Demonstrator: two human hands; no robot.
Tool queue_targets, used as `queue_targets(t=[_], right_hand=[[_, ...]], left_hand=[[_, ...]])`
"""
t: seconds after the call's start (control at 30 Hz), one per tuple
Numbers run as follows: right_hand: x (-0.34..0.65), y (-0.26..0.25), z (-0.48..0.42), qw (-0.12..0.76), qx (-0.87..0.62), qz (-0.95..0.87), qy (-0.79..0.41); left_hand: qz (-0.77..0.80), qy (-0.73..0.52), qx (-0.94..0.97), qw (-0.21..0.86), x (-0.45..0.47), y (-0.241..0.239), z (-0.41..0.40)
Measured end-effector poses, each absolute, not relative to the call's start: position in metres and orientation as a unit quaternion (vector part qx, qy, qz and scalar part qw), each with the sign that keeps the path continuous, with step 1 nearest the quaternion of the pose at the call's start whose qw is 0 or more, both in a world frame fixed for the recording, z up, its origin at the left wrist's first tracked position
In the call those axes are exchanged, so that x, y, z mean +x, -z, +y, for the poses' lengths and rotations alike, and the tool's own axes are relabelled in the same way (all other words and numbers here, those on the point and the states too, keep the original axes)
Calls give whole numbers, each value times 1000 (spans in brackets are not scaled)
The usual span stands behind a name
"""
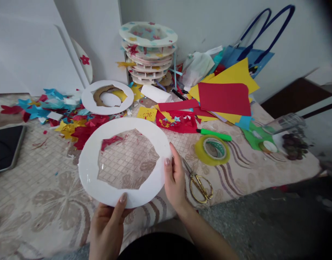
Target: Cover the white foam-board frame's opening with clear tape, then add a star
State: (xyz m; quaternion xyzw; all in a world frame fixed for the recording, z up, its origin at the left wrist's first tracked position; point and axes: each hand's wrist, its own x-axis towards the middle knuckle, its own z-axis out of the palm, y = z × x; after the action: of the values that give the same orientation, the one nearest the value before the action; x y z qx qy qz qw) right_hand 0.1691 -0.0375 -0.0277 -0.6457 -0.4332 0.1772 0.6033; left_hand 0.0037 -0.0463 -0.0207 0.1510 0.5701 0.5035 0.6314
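Observation:
A white ring-shaped paper plate with a jagged-edged opening is held up above the patterned tablecloth. Clear film seems to span the opening, since small glints show there. My left hand grips the bottom rim, thumb on top and fingers underneath. On the right rim, my right hand pinches the plate with its thumb in front. Gold-handled scissors lie just right of my right hand. Behind them rests a roll of yellowish tape. A second white ring lies farther back, with a brown ring inside it.
Colourful paper stars and flowers pile at the left, near a dark phone. Decorated rings stand stacked by the wall. Red card, a green marker, a glass and grapes lie right, before a blue bag.

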Motion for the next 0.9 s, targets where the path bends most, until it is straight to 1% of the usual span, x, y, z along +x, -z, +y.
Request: queue_targets(t=[0.23, 0.47, 0.57, 0.7, 0.9], right_hand=[[167, 26, -34, 624, -649, -370, -229], [175, 27, -35, 599, -641, -430, -211], [172, 30, -36, 611, -652, -401, -203], [160, 35, -42, 603, -676, -383, -180], [145, 41, -50, 602, -701, -332, -189]], left_hand=[[563, -506, 161, 633, 6, 21, -47], [561, -503, 168, 636, 5, 22, -45], [556, -506, 164, 638, 9, 23, -46], [554, -503, 172, 641, 12, 24, -48], [551, -507, 169, 641, 14, 25, -49]])
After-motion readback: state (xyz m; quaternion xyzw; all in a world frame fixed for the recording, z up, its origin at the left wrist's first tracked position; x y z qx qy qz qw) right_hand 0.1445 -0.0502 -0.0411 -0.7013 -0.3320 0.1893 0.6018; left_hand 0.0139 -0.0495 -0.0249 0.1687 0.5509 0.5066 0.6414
